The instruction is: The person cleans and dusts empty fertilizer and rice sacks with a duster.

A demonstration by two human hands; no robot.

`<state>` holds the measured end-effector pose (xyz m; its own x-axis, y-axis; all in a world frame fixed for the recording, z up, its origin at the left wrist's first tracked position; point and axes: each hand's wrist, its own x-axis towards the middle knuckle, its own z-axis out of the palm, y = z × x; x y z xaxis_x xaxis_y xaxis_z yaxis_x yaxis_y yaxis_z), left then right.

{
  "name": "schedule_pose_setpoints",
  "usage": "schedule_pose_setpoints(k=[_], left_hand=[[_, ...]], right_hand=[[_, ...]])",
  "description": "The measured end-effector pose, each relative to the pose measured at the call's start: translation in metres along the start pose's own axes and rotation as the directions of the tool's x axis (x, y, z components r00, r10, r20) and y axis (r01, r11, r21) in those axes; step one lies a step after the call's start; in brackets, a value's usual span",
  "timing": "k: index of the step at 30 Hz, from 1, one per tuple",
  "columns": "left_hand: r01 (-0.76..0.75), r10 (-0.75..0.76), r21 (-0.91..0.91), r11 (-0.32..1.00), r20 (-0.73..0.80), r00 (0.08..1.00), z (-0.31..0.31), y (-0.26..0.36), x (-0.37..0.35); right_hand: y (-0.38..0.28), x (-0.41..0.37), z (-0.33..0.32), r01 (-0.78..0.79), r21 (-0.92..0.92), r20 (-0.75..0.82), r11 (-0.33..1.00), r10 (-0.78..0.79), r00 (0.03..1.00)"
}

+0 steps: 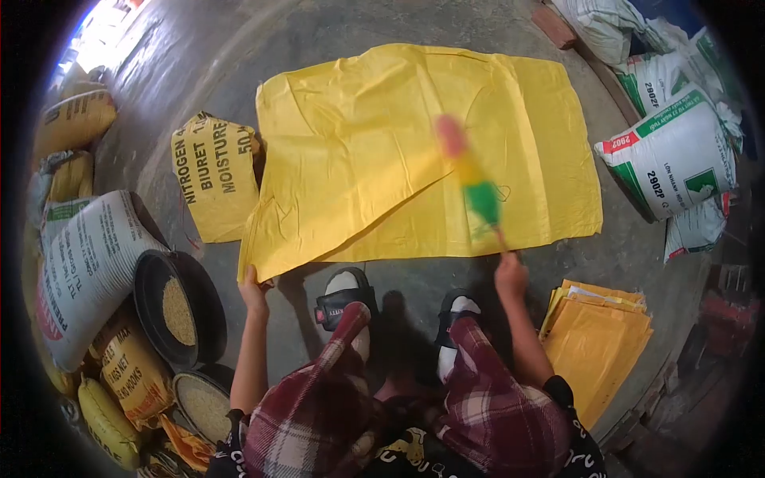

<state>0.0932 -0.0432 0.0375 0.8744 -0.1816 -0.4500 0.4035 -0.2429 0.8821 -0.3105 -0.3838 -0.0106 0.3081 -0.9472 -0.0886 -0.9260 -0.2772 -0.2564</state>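
Observation:
A large yellow sheet or sack (382, 151) lies on the grey floor, its lower left part folded over in a diagonal crease. My left hand (255, 291) pinches the sheet's bottom left corner. In my right hand (511, 277), closed near the sheet's lower edge, is the thin handle of a duster (470, 179) coloured pink, yellow and green. The duster is blurred and lies over the right half of the sheet. Touching the sheet's left side is a yellow sack with black print (217, 177).
Folded yellow-orange sacks (598, 346) lie at the lower right. Filled white and green sacks (677, 159) stand at the right. To the left are a black basin of grain (179, 307), a second grain container (203, 405) and a large white sack (100, 271).

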Motion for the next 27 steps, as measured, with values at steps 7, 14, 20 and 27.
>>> schedule_pose_setpoints(k=[7,14,20,27], left_hand=[[0.057,-0.24,0.474,0.878,0.334,0.912,-0.008,-0.014,-0.006],[0.376,-0.386,0.091,0.922,0.15,0.91,-0.028,-0.021,-0.002],[0.26,-0.269,-0.155,0.953,-0.046,0.962,-0.036,-0.002,0.016],[-0.179,0.19,0.217,0.959,-0.029,0.981,-0.05,-0.008,0.019]], right_hand=[[0.0,-0.02,0.011,0.329,0.192,0.003,0.925,-0.336,0.942],[0.06,-0.023,0.02,0.382,0.007,0.073,0.924,-0.381,0.921],[0.128,-0.005,-0.018,-0.669,0.087,-0.089,0.738,0.675,0.732],[0.082,-0.023,-0.027,-0.081,-0.047,0.104,0.996,0.085,0.991]])
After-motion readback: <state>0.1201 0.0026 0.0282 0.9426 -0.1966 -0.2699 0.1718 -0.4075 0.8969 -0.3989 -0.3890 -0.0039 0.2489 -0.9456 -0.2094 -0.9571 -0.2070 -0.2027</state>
